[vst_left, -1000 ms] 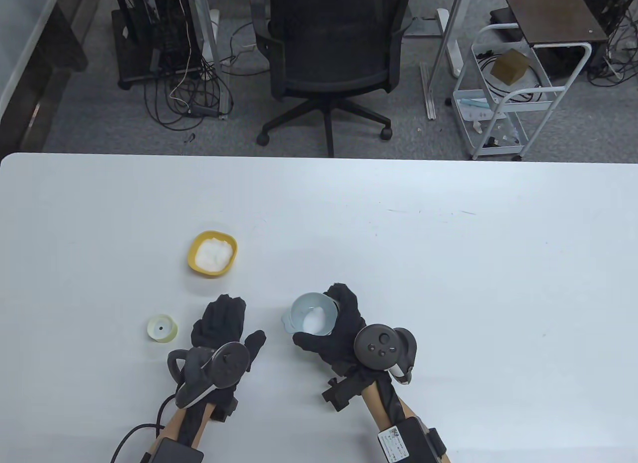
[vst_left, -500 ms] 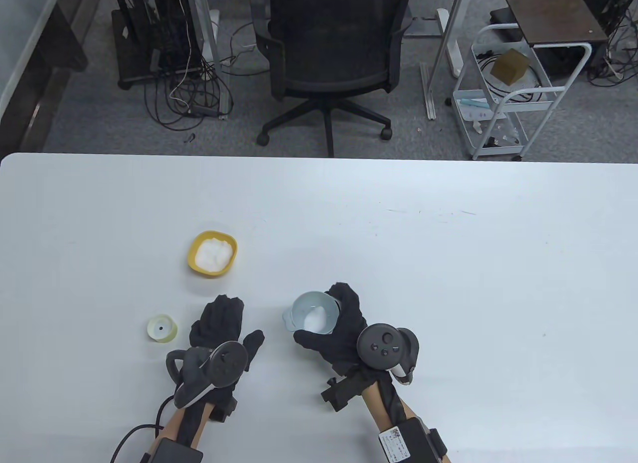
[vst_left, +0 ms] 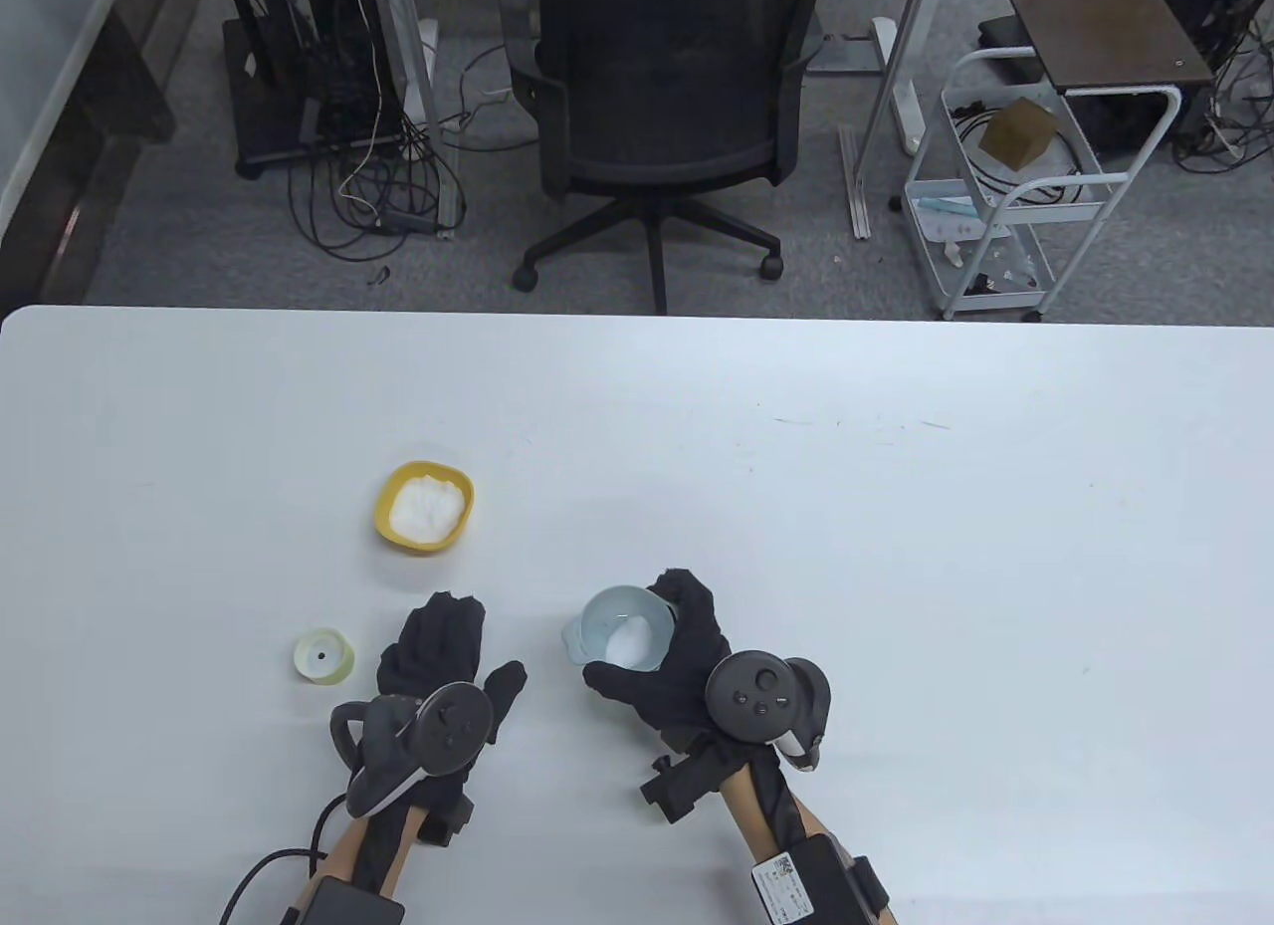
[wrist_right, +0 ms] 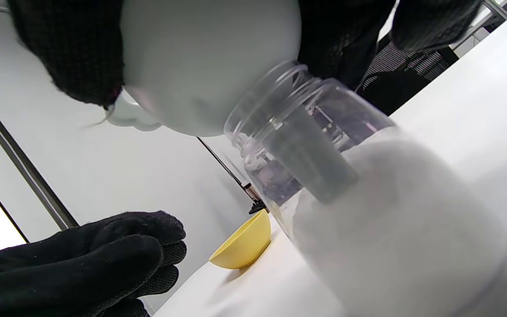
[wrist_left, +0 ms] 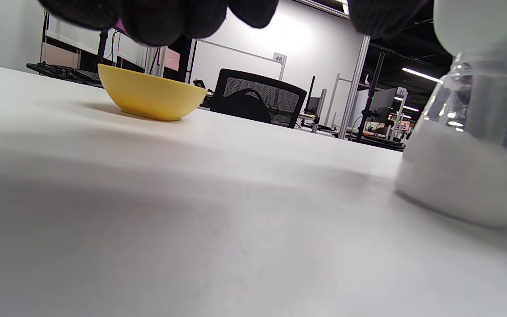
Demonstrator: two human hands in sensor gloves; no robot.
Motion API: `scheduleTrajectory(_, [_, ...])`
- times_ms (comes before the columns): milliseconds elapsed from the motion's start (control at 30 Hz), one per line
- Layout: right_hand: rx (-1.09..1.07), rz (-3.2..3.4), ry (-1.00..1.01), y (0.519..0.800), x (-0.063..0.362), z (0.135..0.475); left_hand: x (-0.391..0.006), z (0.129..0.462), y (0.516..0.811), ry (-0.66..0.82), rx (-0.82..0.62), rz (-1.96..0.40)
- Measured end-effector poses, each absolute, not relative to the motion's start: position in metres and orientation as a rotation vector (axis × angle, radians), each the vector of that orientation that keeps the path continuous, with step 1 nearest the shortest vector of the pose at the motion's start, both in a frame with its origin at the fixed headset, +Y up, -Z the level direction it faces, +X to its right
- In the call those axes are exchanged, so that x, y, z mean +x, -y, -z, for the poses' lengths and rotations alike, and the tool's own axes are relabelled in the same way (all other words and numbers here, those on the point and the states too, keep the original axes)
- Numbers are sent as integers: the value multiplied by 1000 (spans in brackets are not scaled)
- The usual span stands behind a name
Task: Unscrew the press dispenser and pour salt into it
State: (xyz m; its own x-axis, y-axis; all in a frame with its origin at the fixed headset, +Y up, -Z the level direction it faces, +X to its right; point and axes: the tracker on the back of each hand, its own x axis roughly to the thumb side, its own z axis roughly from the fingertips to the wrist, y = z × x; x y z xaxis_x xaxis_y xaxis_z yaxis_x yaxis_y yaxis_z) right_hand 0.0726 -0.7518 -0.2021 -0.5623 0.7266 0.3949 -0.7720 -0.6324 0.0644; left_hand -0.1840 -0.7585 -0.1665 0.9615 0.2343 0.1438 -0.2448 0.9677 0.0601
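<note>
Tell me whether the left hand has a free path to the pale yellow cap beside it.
Probably yes. The left hand rests on the table, holding nothing, and the pale yellow cap lies just to its left with only bare tabletop between them.

The table view looks steeply down from above the near edge of the white bench (vst_left: 896,527), facing the black office chair (vst_left: 657,118). The left wrist view skims the benchtop, close to the clear glass jar (wrist_left: 473,154). The right wrist view sits tilted against that jar. All three share the yellow plastic bowl (vst_left: 424,507).
</note>
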Motion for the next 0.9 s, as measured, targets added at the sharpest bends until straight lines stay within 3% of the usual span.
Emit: scheduleTrajectory(900, [474,-2119,211,736,74,199,-186,168,761,132,74,-251])
